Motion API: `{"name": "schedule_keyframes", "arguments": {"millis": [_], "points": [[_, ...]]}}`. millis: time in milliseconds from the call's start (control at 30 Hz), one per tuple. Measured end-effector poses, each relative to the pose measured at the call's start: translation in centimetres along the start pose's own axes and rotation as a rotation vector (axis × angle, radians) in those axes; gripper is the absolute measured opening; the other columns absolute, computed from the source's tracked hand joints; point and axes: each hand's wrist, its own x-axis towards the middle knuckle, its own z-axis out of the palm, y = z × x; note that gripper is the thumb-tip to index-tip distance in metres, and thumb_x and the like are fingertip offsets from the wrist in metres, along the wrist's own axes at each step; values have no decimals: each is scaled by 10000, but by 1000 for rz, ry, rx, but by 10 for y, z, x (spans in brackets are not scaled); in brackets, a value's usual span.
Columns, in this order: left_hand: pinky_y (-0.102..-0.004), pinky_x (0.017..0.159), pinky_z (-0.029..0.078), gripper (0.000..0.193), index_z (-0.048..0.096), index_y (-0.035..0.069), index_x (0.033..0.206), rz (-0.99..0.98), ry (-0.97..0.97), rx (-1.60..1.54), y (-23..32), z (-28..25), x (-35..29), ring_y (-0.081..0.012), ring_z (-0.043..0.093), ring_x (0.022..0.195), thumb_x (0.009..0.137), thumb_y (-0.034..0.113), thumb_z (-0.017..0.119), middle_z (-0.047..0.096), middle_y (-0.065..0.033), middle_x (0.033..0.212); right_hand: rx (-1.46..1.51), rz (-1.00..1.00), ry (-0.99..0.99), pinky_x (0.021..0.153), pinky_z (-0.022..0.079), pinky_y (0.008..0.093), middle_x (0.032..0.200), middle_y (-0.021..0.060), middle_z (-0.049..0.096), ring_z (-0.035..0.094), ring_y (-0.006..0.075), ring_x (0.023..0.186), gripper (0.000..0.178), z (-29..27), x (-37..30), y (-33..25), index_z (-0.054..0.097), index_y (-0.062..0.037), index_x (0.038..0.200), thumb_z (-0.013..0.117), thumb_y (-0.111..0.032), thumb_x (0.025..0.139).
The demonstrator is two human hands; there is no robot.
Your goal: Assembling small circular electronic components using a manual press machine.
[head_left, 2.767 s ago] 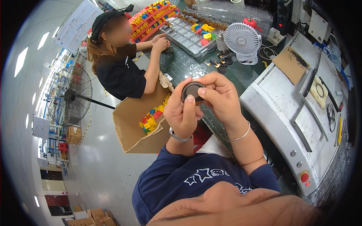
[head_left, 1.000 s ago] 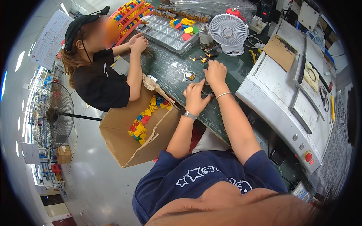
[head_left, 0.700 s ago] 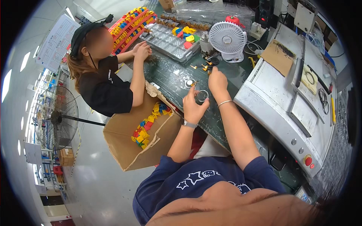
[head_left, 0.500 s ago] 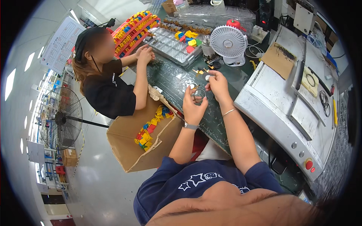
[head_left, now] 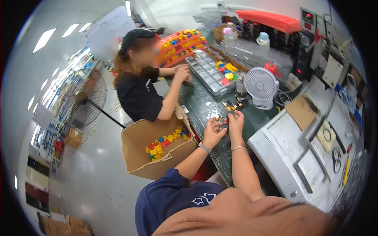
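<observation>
Over the green worktop (head_left: 208, 106), my two hands are close together, almost touching. My left hand (head_left: 213, 135) is closed, its fingertips around a thin dark ring (head_left: 223, 126). Beside it, my right hand (head_left: 236, 125) pinches a small dark flat piece (head_left: 231, 113) between thumb and fingers; its exact kind is too small to make out. Just beyond my fingers lie several small black and orange parts (head_left: 233, 106). Part of what is in my left palm is hidden by the fingers.
A white fan (head_left: 261, 83) and a clear compartment tray (head_left: 214, 87) stand beyond my hands. On the left, a co-worker (head_left: 138, 96) rests both hands on the worktop. A cardboard box (head_left: 132, 153) of colourful pieces sits nearer. A pale machine (head_left: 271, 143) borders the right.
My hands have come together, the right one closing in on the left. The white disc seen earlier at my right fingertips no longer shows. The whole view has shifted.
</observation>
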Motion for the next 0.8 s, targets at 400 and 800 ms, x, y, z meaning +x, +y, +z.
{"name": "schedule_keyframes", "arguments": {"millis": [400, 800], "points": [[-321, 853, 539, 644, 210, 37, 1387, 46, 184, -174, 6, -5, 10, -211, 630, 1008, 892, -27, 617, 596, -186, 1172, 83, 52, -28, 511, 538, 264, 870, 76, 585, 590, 133, 582, 310, 5, -2, 10, 499, 5, 1214, 549, -46, 912], [-310, 812, 530, 540, 282, 30, 1379, -72, 198, -285, 2, -14, 16, -197, 643, 950, 936, 57, 590, 642, -160, 1116, -674, -917, -144, 800, 456, 386, 936, 131, 616, 581, 296, 901, 110, 17, -39, -40, 628, -36, 951, 628, -117, 876]]}}
